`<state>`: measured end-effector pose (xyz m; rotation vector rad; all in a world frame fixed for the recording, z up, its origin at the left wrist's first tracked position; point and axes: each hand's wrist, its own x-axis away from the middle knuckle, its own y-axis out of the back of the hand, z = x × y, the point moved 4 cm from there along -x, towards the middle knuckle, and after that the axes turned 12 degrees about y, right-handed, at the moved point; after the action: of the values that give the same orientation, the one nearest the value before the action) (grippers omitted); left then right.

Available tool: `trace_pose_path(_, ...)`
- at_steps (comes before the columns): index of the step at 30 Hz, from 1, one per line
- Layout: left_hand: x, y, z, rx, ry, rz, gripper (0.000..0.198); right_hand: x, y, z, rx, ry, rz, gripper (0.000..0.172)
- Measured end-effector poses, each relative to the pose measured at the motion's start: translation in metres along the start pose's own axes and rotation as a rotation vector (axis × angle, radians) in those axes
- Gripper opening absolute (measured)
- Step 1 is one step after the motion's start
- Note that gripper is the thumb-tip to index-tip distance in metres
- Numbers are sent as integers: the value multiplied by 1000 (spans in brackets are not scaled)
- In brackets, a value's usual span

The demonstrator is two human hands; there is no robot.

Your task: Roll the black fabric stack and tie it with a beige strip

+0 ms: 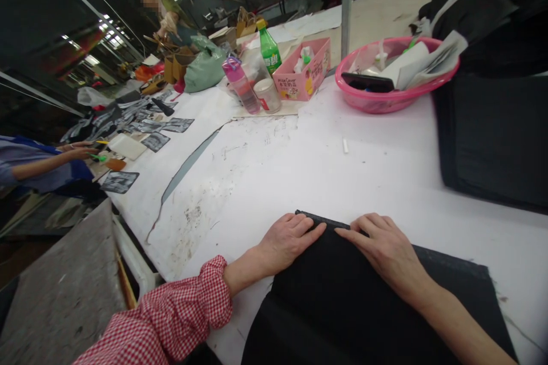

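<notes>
A piece of black fabric (342, 296) lies on the white-covered table, running off the bottom of the view. Its far edge is turned over into a narrow fold. My left hand (289, 241) has its fingers curled over the left end of this fold, thumb pressed on the cloth. Close beside it, my right hand (379, 245) pinches the same edge with thumb and fingers. Behind my right wrist, another stretch of the black fabric with a frayed edge reaches to the right.
A pink basin (396, 104) with papers and a phone stands at the back right. Beside it are a pink box (295, 88), a green bottle (269, 48) and a purple-capped bottle (242, 88). Black material (500, 137) is stacked at right. A co-worker's arm (47, 165) works at left.
</notes>
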<state>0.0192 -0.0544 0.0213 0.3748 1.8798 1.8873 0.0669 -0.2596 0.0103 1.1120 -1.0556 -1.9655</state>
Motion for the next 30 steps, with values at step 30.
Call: trace_pose_path(30,-24,3,-23,-4,-97,128,38,25,11,-1,51,-11,3,31)
